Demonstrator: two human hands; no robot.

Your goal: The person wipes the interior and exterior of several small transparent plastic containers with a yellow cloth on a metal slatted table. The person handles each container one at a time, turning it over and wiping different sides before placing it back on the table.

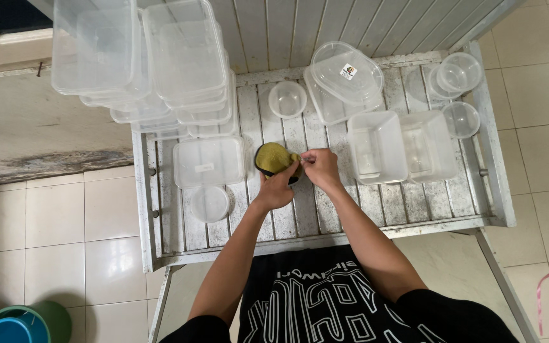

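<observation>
A yellow cloth with a dark edge [271, 157] lies bunched at the middle of a white slatted table [300, 216]. My left hand [277, 187] grips the cloth from its near side. My right hand [320, 166] pinches the cloth's right corner with thumb and fingers. Both forearms reach in from the bottom of the view.
Clear plastic containers surround the cloth: tall stacks [160, 63] at the back left, a rectangular lid [209, 162] and a round lid [210, 203] on the left, two open boxes [401, 146] on the right, round tubs [459, 73] at the back right. A green bucket [17, 324] stands on the tiled floor.
</observation>
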